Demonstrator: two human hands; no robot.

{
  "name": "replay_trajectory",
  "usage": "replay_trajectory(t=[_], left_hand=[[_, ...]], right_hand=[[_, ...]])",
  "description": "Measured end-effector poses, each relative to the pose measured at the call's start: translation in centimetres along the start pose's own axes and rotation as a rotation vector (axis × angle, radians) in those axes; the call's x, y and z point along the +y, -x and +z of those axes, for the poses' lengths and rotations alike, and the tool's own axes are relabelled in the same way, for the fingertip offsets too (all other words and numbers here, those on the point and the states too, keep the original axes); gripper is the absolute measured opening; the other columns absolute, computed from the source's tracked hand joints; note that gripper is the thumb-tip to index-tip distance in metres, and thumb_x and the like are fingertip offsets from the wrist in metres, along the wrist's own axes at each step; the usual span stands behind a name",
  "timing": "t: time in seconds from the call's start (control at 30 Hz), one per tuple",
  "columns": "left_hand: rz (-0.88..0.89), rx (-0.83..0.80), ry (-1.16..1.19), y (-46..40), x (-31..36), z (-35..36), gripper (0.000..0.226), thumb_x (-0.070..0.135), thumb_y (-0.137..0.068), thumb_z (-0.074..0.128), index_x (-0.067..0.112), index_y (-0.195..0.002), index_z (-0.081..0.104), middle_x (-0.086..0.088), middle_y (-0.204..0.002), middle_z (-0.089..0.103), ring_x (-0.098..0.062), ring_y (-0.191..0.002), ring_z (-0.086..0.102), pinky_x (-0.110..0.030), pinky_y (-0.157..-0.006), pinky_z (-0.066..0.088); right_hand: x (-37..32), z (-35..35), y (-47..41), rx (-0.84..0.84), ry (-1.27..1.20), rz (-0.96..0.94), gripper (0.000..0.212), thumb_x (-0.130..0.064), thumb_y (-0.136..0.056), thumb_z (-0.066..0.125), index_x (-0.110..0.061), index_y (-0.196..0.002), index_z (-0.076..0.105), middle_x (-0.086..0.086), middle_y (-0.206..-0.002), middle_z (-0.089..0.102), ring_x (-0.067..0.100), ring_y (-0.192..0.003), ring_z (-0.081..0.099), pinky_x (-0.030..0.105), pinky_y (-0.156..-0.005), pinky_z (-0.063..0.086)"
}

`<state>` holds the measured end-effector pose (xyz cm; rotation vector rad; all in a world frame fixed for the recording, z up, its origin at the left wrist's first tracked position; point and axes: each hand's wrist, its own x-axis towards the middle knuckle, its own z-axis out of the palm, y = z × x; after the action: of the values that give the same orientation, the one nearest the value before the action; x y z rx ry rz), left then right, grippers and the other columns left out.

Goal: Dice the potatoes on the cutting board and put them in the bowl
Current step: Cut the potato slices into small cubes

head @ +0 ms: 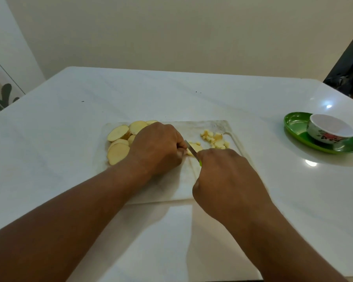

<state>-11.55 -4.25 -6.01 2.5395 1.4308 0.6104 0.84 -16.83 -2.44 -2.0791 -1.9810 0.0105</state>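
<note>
Green-handled knife (192,153) gripped in my right hand (228,180), left hand (158,148) pinching the potato slice (196,148); I should keep knuckles curled back, cuts evenly spaced.

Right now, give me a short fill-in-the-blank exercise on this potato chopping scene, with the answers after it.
1. The small floral white bowl stands on a ____ oval plate.
2. The right hand holds a green-handled knife in its grip, blade on a potato ____.
3. The left hand steadies that piece on the white plastic cutting ____.
4. The diced potato pieces lie on the board's ____ side, uncut round slices opposite.

Answers: green; slice; board; right
</note>
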Motion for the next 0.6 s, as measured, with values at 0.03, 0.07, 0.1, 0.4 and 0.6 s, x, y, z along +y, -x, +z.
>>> replay_trajectory(t=[0.03, 0.07, 0.1, 0.4, 0.6], left_hand=[[0.003, -0.001, 0.003, 0.0, 0.0, 0.0, 0.015, 0.033, -0.087, 0.068, 0.033, -0.085, 0.083, 0.012, -0.083, 0.077, -0.013, -0.078, 0.068, -0.034, -0.070, 0.057], [0.004, 0.001, 0.005, 0.0, -0.1, 0.0, 0.015, 0.032, -0.087, 0.068, 0.032, -0.084, 0.083, 0.011, -0.082, 0.077, -0.013, -0.079, 0.068, -0.034, -0.071, 0.057], [0.003, 0.002, 0.004, -0.1, -0.1, 0.1, 0.014, 0.032, -0.086, 0.069, 0.030, -0.083, 0.082, 0.010, -0.080, 0.077, -0.013, -0.079, 0.068, -0.035, -0.071, 0.057], [0.022, 0.017, 0.029, 0.1, -0.2, 0.2, 0.012, 0.031, -0.090, 0.071, 0.033, -0.093, 0.083, 0.012, -0.088, 0.078, -0.010, -0.083, 0.069, -0.030, -0.073, 0.056], [0.031, 0.036, 0.107, 0.2, -0.8, -1.3, 0.024, 0.036, -0.091, 0.074, 0.031, -0.113, 0.079, 0.012, -0.106, 0.077, -0.010, -0.104, 0.068, -0.029, -0.092, 0.052]], right_hand=[[-0.1, -0.2, 0.5, -0.012, 0.000, 0.005, 0.022, -0.017, -0.084, 0.052, -0.027, -0.102, 0.056, -0.007, -0.094, 0.059, 0.010, -0.066, 0.044, 0.013, -0.049, 0.025], [-0.2, -0.4, 1.0, -0.027, 0.003, 0.013, 0.018, -0.017, -0.085, 0.051, -0.028, -0.099, 0.054, -0.008, -0.090, 0.055, 0.009, -0.062, 0.042, 0.013, -0.048, 0.025], [-0.3, -0.6, 1.5, -0.042, 0.006, 0.019, 0.016, -0.018, -0.086, 0.051, -0.028, -0.098, 0.052, -0.009, -0.088, 0.051, 0.008, -0.061, 0.040, 0.014, -0.048, 0.025], [0.3, -2.8, 4.8, -0.065, 0.020, 0.061, 0.028, -0.022, -0.086, 0.046, -0.034, -0.111, 0.053, -0.012, -0.090, 0.054, 0.008, -0.070, 0.049, 0.018, -0.058, 0.036], [3.4, -2.0, 2.2, 0.125, -0.044, 0.163, 0.040, -0.016, -0.084, 0.052, -0.030, -0.121, 0.059, -0.005, -0.093, 0.066, 0.017, -0.077, 0.059, 0.028, -0.066, 0.047]])
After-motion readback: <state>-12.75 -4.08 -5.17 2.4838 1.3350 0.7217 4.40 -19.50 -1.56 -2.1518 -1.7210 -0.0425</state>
